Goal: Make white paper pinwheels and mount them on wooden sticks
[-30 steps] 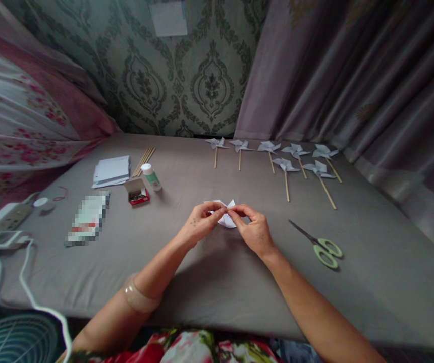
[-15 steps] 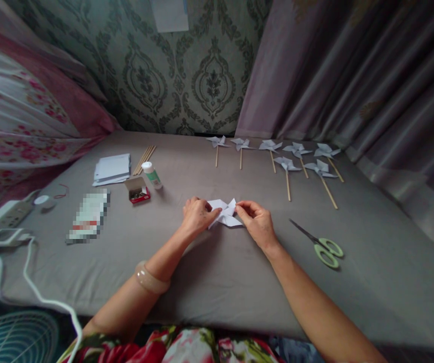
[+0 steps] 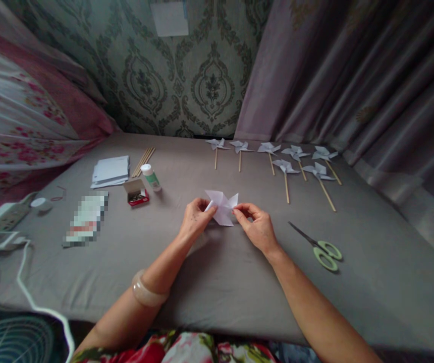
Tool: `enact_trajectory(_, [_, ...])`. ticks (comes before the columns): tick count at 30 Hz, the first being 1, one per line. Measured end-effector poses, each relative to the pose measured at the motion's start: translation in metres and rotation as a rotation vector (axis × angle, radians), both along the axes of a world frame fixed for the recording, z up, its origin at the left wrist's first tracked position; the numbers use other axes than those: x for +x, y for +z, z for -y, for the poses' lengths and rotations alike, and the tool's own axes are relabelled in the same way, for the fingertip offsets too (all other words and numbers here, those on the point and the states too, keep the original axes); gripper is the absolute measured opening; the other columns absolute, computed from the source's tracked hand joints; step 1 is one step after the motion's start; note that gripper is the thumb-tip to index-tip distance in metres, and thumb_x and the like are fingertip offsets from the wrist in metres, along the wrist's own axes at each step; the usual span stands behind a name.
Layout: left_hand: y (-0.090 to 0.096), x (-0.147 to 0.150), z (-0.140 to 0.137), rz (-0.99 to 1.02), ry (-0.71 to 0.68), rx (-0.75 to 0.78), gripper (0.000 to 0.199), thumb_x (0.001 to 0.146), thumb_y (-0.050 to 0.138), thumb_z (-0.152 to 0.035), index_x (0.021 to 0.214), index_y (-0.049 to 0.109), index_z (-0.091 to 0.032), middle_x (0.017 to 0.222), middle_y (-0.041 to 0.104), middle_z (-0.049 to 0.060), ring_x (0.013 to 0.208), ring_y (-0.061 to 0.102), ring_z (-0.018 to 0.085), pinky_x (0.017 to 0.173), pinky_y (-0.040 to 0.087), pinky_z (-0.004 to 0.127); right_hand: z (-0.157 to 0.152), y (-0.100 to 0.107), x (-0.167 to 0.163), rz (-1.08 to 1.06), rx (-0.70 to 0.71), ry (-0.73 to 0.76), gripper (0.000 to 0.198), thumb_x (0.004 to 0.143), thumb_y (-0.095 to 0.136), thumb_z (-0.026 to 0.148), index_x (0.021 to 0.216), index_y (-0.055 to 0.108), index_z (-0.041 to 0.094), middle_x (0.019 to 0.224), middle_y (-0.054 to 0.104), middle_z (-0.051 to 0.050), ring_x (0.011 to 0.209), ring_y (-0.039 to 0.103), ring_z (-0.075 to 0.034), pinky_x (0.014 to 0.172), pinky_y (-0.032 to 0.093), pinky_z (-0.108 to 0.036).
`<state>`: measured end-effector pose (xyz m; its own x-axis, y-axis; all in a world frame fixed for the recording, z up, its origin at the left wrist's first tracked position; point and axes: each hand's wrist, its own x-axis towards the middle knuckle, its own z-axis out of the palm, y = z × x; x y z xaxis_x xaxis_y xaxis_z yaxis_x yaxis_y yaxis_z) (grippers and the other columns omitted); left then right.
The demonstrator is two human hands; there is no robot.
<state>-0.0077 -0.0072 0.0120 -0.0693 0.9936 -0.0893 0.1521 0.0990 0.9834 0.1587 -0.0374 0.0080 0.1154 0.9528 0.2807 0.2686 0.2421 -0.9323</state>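
White folded-paper pinwheel head (image 3: 223,209): over the middle of a grey cloth-covered surface (image 3: 209,282), pinched by the left hand (image 3: 197,217). Right hand (image 3: 258,225): thumb and forefinger pressed together at its right blade; contents unclear. Room: grey-green damask-patterned wallpaper (image 3: 179,70) behind, mauve draped curtain (image 3: 296,75) right, pink-and-white floral fabric (image 3: 16,106) left.

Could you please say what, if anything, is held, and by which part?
The left hand holds a white folded paper pinwheel by its left side; right hand: cannot tell.
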Motion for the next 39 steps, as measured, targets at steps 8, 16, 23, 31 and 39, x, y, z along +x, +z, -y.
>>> enact_trajectory(8, [0.014,-0.008,0.006,0.414,0.066,-0.096,0.045,0.05,0.083,-0.041,0.077,0.061,-0.014,0.069,0.064,0.001,0.063,0.057,0.012,0.06,0.043,0.024,0.004,0.031,0.001,0.282,0.274,0.016,0.007,0.083,0.064,0.029,0.08,0.069,0.024,0.106,0.059,-0.006,0.098,0.056,-0.02,0.093,0.045,-0.039])
enact_trajectory(16, [0.023,-0.006,0.016,0.509,-0.003,-0.086,0.039,0.053,0.083,-0.037,0.078,0.065,-0.013,0.072,0.065,0.002,0.063,0.056,0.011,0.06,0.043,0.024,-0.002,0.045,-0.012,0.442,0.314,0.047,0.005,0.082,0.067,0.027,0.081,0.071,0.028,0.115,0.057,-0.005,0.103,0.051,-0.023,0.097,0.041,-0.045])
enact_trajectory(23, [0.029,-0.009,0.019,0.619,-0.051,-0.148,0.038,0.052,0.085,-0.032,0.08,0.069,-0.012,0.076,0.067,0.004,0.064,0.057,0.012,0.064,0.043,0.026,-0.002,0.042,-0.015,0.479,0.326,0.018,0.005,0.083,0.066,0.027,0.082,0.071,0.027,0.117,0.056,-0.005,0.104,0.05,-0.023,0.096,0.04,-0.046])
enact_trajectory(31, [0.034,-0.007,0.022,0.694,-0.083,-0.215,0.033,0.052,0.084,-0.03,0.077,0.07,-0.013,0.076,0.068,0.005,0.066,0.057,0.012,0.067,0.044,0.027,0.002,0.041,-0.015,0.465,0.319,0.034,0.006,0.084,0.064,0.028,0.084,0.069,0.027,0.114,0.057,-0.006,0.108,0.05,-0.024,0.095,0.041,-0.045])
enact_trajectory(39, [0.032,-0.007,0.022,0.684,-0.104,-0.175,0.031,0.053,0.083,-0.028,0.076,0.07,-0.013,0.075,0.067,0.003,0.064,0.056,0.012,0.064,0.042,0.026,0.003,0.039,-0.016,0.453,0.325,0.03,0.006,0.085,0.063,0.029,0.085,0.068,0.026,0.112,0.057,-0.006,0.11,0.051,-0.024,0.095,0.042,-0.043])
